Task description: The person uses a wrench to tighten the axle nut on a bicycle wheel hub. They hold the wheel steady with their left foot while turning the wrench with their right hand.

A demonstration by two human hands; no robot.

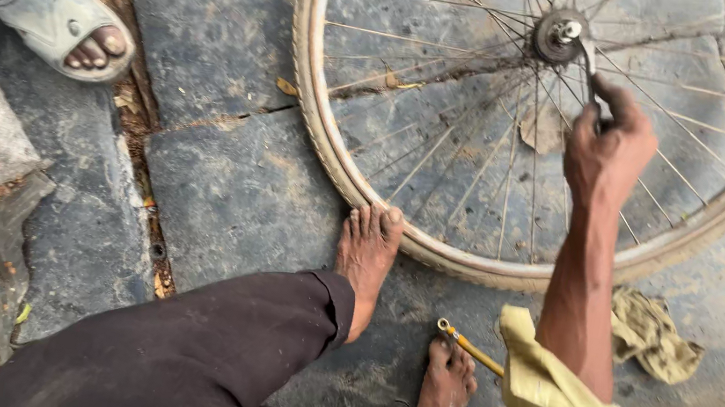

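— Fingers [622, 117] of the right hand [609, 148] were curled tight round the handle of a spanner [589, 70], whose head sat on the axle nut at the hub [558, 35] of the bicycle wheel [382, 197]. The left hand was out of view, so I couldn't tell what it was doing.

— And where was the wheel lying?

— Flat on the grey stone slabs [222, 193], its rim touching the toes of one bare foot [366, 261]. Nothing else seemed to be pinning it.

— So what looked risky?

— I judged that a hard pull could turn the whole wheel instead of the nut, since only the toes braced it. The spanner might also have slipped off the nut and driven the knuckles into the thin spokes [472, 162]. A yellow-handled tool [467, 346] lay just beside the other foot [440, 403], easy to tread on.
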